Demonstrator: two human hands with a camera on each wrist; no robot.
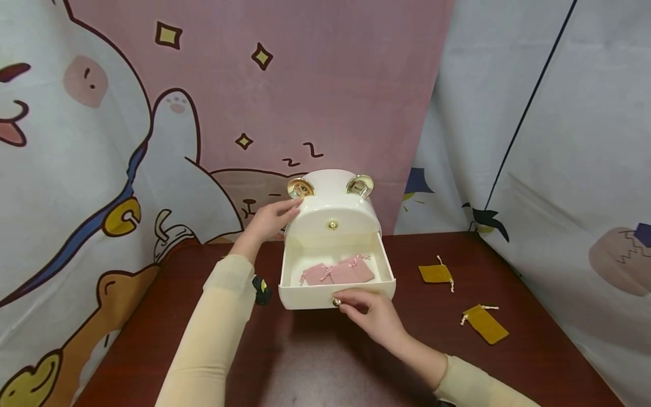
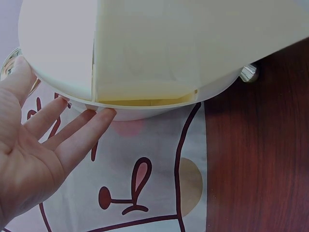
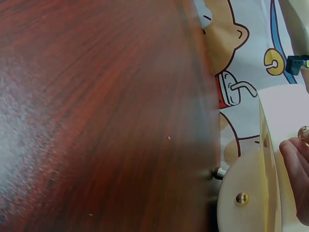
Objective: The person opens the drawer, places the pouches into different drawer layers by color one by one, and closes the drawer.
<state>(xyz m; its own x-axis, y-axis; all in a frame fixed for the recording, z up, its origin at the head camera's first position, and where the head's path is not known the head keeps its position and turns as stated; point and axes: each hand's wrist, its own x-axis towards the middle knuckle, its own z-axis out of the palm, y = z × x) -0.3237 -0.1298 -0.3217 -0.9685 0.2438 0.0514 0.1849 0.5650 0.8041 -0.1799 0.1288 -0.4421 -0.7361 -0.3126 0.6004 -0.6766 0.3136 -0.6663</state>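
Note:
A cream storage box [image 1: 333, 195] with gold ears stands on the table, its lower drawer [image 1: 335, 296] pulled out. Several pink drawstring pouches [image 1: 339, 272] lie inside the drawer. With thumb and fingers, my right hand [image 1: 373, 316] pinches the small gold drawer knob [image 1: 337, 302] in the head view; only its fingertips appear at the edge of the right wrist view. My left hand [image 1: 272, 220] rests on the box's upper left side, below the gold ear. In the left wrist view its fingers [image 2: 82, 137] are spread and fairly straight against the box's edge.
Two mustard drawstring pouches, one farther back [image 1: 435, 273] and one nearer [image 1: 485, 324], lie on the dark red table [image 1: 315, 362] right of the box. Cartoon-printed cloth [image 1: 346, 85] hangs behind and at both sides.

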